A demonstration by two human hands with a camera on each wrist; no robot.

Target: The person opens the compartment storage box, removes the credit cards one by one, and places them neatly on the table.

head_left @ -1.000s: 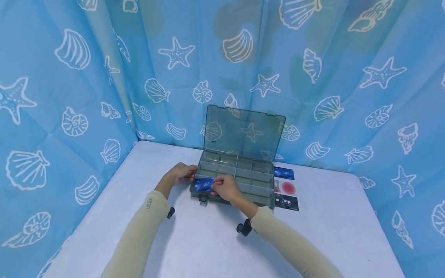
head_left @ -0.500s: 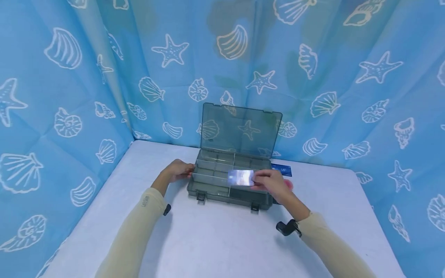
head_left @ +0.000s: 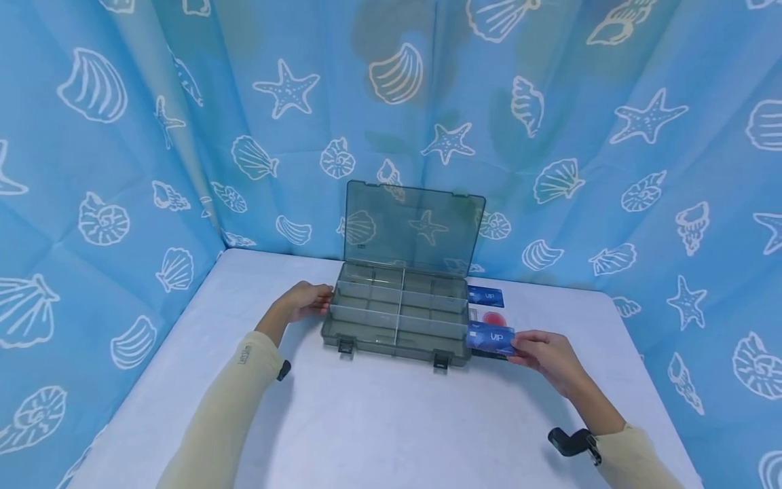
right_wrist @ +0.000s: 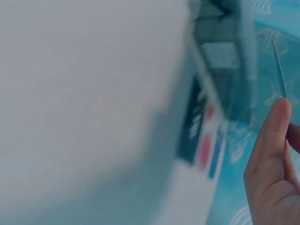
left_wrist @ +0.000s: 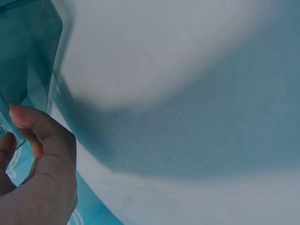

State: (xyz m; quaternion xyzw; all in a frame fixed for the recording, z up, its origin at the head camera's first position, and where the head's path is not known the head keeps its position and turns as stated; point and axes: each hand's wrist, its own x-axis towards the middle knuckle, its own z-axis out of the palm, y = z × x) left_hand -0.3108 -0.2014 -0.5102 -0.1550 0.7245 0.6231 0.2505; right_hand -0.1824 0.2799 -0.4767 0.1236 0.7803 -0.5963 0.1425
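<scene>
A smoky, see-through compartment box (head_left: 396,343) stands on the table with its lid (head_left: 412,231) raised. At the box's left wall, my left hand (head_left: 301,301) holds the edge with thumb and bent fingers; in the left wrist view these fingers (left_wrist: 47,136) meet the box near a corner. To the right of the box, my right hand (head_left: 546,354) pinches a blue VIP card (head_left: 491,338) by its right end. This card covers most of a black card (head_left: 491,355). In the right wrist view the held card (right_wrist: 279,70) appears edge-on.
Beyond the held card lie a white card with a red circle (head_left: 493,318) and another blue card (head_left: 486,297), close along the box's right side. A blue shell-patterned curtain (head_left: 287,170) rises behind the white table (head_left: 366,421). Two front latches (head_left: 440,360) hang down.
My right hand has carried the blue card from the box's front left compartment, across the box, to beyond its right side. My left hand has stayed at the left wall.
</scene>
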